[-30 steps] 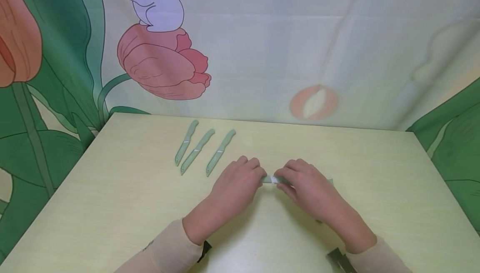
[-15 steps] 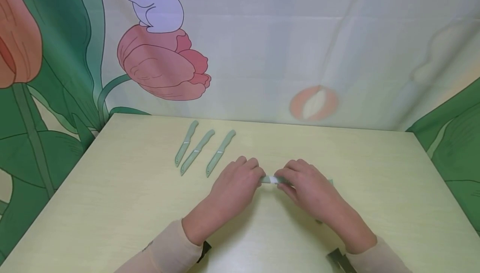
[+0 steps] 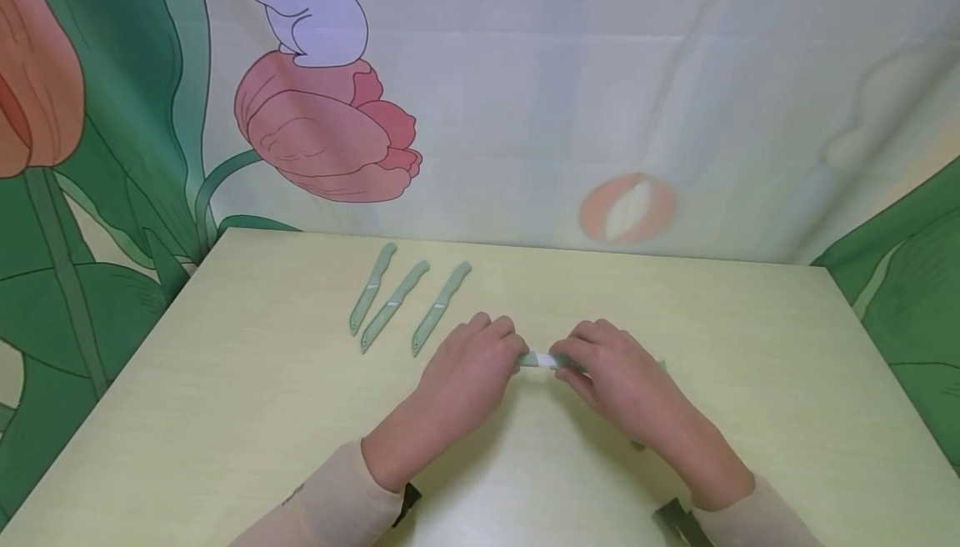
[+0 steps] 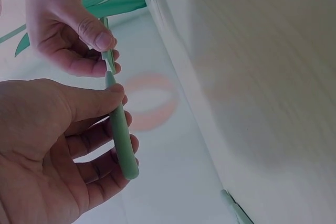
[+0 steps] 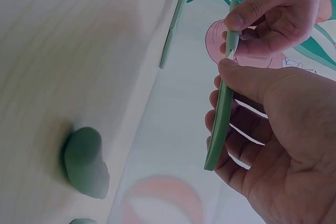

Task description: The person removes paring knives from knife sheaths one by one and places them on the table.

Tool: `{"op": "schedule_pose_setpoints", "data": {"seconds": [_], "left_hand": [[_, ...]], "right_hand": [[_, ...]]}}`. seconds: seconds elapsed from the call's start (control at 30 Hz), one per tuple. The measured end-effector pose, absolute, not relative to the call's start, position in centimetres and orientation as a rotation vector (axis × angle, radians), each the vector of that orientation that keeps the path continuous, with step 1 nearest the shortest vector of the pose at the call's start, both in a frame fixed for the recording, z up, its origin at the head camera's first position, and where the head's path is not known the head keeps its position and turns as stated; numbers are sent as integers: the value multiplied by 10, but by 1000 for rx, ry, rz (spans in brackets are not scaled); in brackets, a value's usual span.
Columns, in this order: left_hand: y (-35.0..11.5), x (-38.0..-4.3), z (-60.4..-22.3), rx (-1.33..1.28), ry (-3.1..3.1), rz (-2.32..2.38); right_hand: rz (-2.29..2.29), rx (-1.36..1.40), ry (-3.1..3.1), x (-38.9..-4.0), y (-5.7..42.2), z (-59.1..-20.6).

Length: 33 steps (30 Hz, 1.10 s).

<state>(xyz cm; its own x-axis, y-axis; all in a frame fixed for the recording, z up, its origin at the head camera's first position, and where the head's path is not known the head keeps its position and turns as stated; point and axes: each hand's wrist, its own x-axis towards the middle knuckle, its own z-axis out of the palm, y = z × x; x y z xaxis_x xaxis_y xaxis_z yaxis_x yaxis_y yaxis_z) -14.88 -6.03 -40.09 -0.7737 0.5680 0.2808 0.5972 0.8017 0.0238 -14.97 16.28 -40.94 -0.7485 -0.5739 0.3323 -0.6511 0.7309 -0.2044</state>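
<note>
Between my two hands a pale green paring knife [image 3: 531, 359] lies level above the table. My left hand [image 3: 468, 368] holds its rounded handle [image 4: 123, 145] between thumb and fingers. The green blade cover [image 5: 223, 116] is in my right hand [image 3: 622, 376], the thumb along its near end and the fingers behind. A short whitish stretch [image 3: 545, 360] shows between the handle and the cover. Much of the knife is hidden by my hands in the head view.
Three similar green knives [image 3: 441, 307] with covers lie slanted on the table [image 3: 225, 380], left of my hands. Partly hidden green pieces [image 3: 637, 445] lie by my right forearm; a blurred green shape [image 5: 86, 161] shows in the right wrist view. A printed curtain [image 3: 510, 113] hangs behind.
My left hand has shifted slightly left, and the whitish stretch between handle and cover looks a little longer. The right hand and the knives on the table look almost unmoved.
</note>
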Motion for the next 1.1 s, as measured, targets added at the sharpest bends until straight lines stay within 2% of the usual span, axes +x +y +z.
{"op": "schedule_pose_setpoints", "data": {"seconds": [1.1], "left_hand": [[-62,-149,-401,-907,-2725,-201]], "right_hand": [[499,985,-2672,-149,165,-408]]}}
